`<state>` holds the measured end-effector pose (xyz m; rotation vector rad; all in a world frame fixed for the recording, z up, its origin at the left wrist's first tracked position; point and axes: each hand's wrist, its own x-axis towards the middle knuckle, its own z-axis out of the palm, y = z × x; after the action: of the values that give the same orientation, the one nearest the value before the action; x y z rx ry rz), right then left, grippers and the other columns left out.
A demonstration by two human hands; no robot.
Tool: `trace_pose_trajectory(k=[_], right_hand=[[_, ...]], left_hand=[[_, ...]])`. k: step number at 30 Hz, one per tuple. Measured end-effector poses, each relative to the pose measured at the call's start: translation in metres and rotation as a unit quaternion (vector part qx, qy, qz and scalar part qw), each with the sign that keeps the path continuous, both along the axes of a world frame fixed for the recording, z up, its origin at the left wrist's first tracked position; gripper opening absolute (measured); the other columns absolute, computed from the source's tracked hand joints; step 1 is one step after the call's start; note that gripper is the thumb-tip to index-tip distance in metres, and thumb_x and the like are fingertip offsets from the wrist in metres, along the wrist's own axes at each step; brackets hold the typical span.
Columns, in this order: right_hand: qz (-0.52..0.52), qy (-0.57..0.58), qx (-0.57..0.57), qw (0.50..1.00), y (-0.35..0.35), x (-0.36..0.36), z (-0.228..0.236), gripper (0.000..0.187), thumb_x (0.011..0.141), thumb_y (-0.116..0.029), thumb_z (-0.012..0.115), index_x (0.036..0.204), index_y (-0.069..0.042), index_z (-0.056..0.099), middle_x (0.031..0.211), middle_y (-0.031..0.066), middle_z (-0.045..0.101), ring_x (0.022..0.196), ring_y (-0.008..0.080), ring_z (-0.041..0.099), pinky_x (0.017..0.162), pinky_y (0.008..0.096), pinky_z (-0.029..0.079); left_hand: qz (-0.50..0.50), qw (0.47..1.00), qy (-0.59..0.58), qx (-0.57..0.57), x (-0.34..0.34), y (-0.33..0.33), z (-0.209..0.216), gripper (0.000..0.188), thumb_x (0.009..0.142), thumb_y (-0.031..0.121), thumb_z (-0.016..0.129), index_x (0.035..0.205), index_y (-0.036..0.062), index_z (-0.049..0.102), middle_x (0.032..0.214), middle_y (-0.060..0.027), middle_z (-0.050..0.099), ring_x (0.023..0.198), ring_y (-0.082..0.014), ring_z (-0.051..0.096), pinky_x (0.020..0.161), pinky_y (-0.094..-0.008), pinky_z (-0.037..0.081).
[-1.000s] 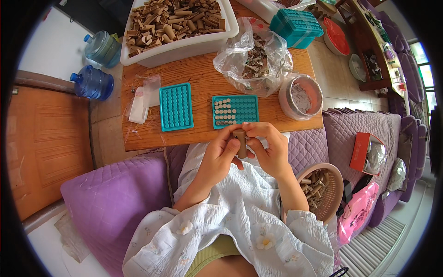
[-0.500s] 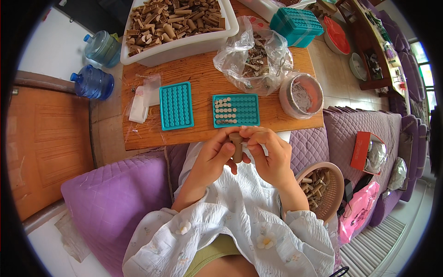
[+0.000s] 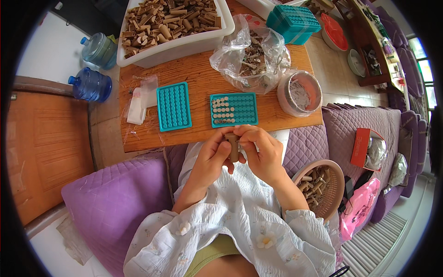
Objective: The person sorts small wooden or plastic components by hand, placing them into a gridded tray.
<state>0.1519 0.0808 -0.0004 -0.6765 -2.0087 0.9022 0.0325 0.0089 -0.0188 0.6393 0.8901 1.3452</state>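
While both hands meet just near of the wooden board's [image 3: 194,78] near edge, the left hand [image 3: 213,156] and right hand [image 3: 258,150] pinch 1 short brown tube [image 3: 233,146] between their fingertips, held upright at lap height, seemingly so its end can be worked on. Just far of the hands lies a teal grid tray [image 3: 240,109], its left columns filled with pale plugs; a second, empty teal tray [image 3: 174,106] sits to its left. Within reach, a white bin of brown tubes [image 3: 170,25] stands at the far side, and a round basket [image 3: 323,184] of tubes rests at the right.
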Motion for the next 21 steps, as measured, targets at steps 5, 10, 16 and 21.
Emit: trace_pose_trajectory(k=[5, 10, 16, 21], right_hand=[[0.005, -0.011, -0.034, 0.999, -0.003, -0.002, 0.002, 0.009, 0.074, 0.008, 0.051, 0.075, 0.001, 0.047, 0.088, 0.0133, 0.058, 0.079, 0.0239, 0.059, 0.064, 0.0278, 0.049], [0.002, 0.002, -0.032, 0.999, -0.001, -0.004, -0.003, 0.008, 0.075, 0.007, 0.051, 0.075, 0.001, 0.047, 0.087, 0.0130, 0.058, 0.077, 0.0222, 0.059, 0.062, 0.0263, 0.049], [-0.030, 0.008, -0.029, 0.999, -0.003, -0.005, -0.005, 0.008, 0.075, 0.007, 0.052, 0.076, 0.000, 0.048, 0.082, 0.0104, 0.060, 0.069, 0.0190, 0.059, 0.058, 0.0240, 0.048], [-0.024, 0.025, -0.025, 0.999, -0.005, -0.005, -0.004, 0.008, 0.074, 0.007, 0.052, 0.075, -0.001, 0.049, 0.082, 0.0101, 0.060, 0.068, 0.0178, 0.059, 0.056, 0.0236, 0.047]], left_hand=[[0.030, 0.999, 0.009, -0.008, 0.000, 0.001, 0.002, 0.041, 0.087, 0.033, 0.040, 0.114, 0.0017, 0.037, 0.084, -0.0055, 0.054, 0.066, -0.0117, 0.058, 0.042, -0.0175, 0.041], [0.039, 0.999, 0.034, -0.017, 0.000, 0.002, 0.006, 0.038, 0.088, 0.030, 0.039, 0.113, 0.0014, 0.038, 0.083, -0.0059, 0.054, 0.065, -0.0117, 0.058, 0.041, -0.0174, 0.041], [0.052, 0.998, 0.028, -0.024, 0.005, 0.000, 0.010, 0.040, 0.085, 0.033, 0.043, 0.111, 0.0019, 0.040, 0.078, -0.0045, 0.053, 0.062, -0.0105, 0.056, 0.038, -0.0164, 0.038], [0.053, 0.998, 0.010, -0.012, 0.007, -0.002, 0.009, 0.039, 0.085, 0.033, 0.044, 0.109, 0.0018, 0.040, 0.078, -0.0047, 0.053, 0.061, -0.0100, 0.056, 0.038, -0.0162, 0.037]])
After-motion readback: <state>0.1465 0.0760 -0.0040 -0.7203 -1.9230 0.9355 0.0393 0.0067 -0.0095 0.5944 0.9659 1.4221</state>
